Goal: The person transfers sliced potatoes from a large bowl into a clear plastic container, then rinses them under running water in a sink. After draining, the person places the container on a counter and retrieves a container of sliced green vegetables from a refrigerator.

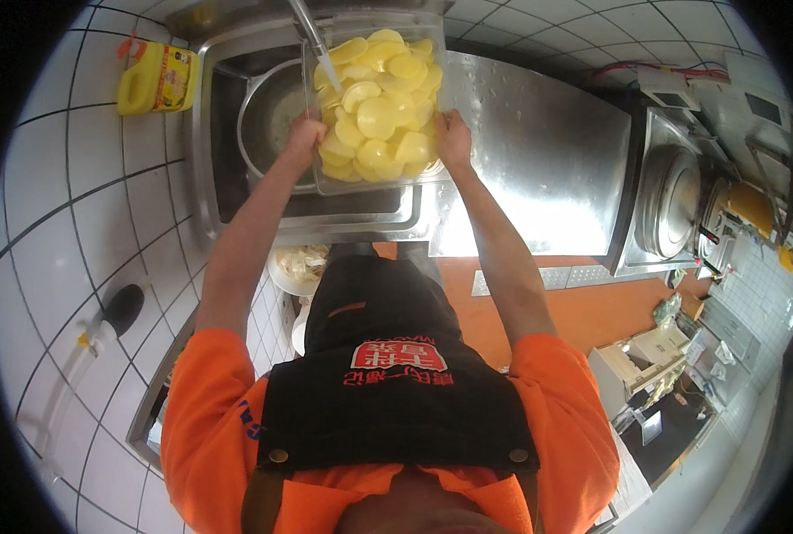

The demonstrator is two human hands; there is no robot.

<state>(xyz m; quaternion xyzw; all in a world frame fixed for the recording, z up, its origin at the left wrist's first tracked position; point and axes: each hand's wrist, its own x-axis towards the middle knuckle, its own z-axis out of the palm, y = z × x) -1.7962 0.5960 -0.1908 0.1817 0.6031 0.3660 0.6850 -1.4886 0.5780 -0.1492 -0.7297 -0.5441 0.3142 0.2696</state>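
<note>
A clear rectangular plastic tub (369, 189) full of thin yellow slices (377, 119), which look like potato, is held over the right part of a stainless steel sink (343, 230). My left hand (307, 138) grips the tub's left side, and my right hand (454, 138) grips its right side. From above, a metal faucet spout (308, 28) points down at the slices, with a pale stream, apparently water, below its tip. Partly hidden behind the tub and my left hand, a large round metal basin (269, 113) stands in the sink.
A yellow plastic jug (141, 87) stands left of the sink by the tiled wall. Rightward runs a stainless steel counter (536, 147), then large lidded pots (670, 193). Below the sink's front edge sits a white container of pale scraps (296, 267).
</note>
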